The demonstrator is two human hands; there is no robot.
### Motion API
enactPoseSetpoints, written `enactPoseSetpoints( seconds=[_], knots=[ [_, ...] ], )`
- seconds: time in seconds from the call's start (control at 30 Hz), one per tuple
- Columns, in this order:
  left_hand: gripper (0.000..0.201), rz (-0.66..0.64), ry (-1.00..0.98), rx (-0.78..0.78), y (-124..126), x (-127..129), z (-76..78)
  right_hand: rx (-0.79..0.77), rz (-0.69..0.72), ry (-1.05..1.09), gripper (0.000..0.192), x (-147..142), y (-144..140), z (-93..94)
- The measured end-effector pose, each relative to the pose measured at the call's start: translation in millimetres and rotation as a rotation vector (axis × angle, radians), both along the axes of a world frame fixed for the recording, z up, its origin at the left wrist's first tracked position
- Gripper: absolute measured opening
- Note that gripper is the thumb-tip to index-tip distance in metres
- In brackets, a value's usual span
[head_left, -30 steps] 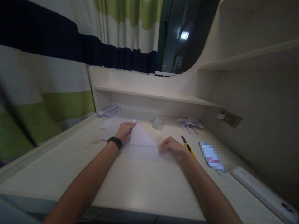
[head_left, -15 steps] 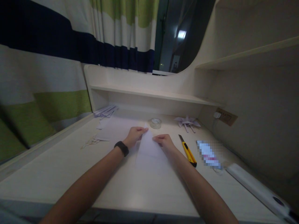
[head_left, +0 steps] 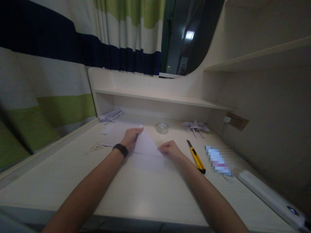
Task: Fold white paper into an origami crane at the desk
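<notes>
A white sheet of paper (head_left: 147, 145) lies between my hands, with a pointed top and a crease running across its lower part. My left hand (head_left: 132, 136), wearing a black wristband (head_left: 120, 150), pinches the sheet's left edge close to the tip. At the lower right edge, my right hand (head_left: 170, 149) grips the paper between thumb and fingers. Beyond the sheet sits a roll of clear tape (head_left: 162, 128). To the right of my right hand rests a yellow utility knife (head_left: 197, 158) with its blade out.
Folded paper strips (head_left: 111, 116) and more white paper (head_left: 119, 127) lie at the back left, near some thin sticks (head_left: 95, 147). A folded paper flower (head_left: 195, 126) stands back right. A blurred phone (head_left: 218, 160) and a long white bar (head_left: 267, 194) lie along the right wall.
My left hand has moved left with the paper's tip, tilting the sheet left. The right hand has slid slightly down along its right edge, and the crease shows more clearly.
</notes>
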State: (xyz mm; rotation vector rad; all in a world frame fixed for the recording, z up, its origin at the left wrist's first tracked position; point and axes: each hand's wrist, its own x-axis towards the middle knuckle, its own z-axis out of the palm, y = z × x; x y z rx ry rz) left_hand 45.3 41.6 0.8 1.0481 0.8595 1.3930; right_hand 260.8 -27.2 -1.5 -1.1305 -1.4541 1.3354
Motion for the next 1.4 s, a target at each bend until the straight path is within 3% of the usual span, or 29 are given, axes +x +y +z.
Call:
enactPoseSetpoints(
  seconds=[0.17, 0.37, 0.57, 0.77, 0.87, 0.93, 1.03, 1.13, 1.23, 1.4],
  knots=[
    [0.028, 0.111, 0.027, -0.046, 2, -12, 2.0, -0.026, 0.138, -0.145, 0.009, 15, 0, 7.9],
    [0.032, 0.032, 0.024, -0.065, -1, -2, -3.3, -0.085, 0.296, -0.285, 0.016, 59, 7, 22.6],
    [0.034, -0.032, 0.008, -0.086, -16, 25, -5.5, 0.025, 0.054, -0.195, 0.030, 52, 12, 18.9],
    [0.032, -0.116, -0.003, -0.068, -25, 37, 1.1, 0.038, 0.064, -0.240, 0.030, 40, 13, 9.6],
    [0.036, -0.201, 0.127, -0.041, -24, 25, 10.7, 0.030, 0.173, -0.310, 0.028, 52, 10, 17.3],
    [0.031, -0.305, 0.332, 0.018, -27, 15, 19.3, 0.018, 0.269, -0.365, 0.026, 58, 8, 22.8],
    [0.023, -0.552, 0.624, 0.121, -35, 8, 30.5, 0.005, 0.373, -0.468, 0.025, 60, 5, 26.2],
    [0.018, -0.762, 0.812, 0.221, -43, 15, 31.6, 0.040, 0.446, -0.549, 0.022, 54, 5, 23.7],
    [0.014, -0.812, 0.932, 0.298, -46, 28, 21.4, 0.086, 0.503, -0.586, 0.018, 48, 6, 19.1],
    [0.015, -0.773, 0.914, 0.316, -47, 39, 4.9, 0.169, 0.496, -0.593, 0.017, 43, 8, 13.2]
  ],
)
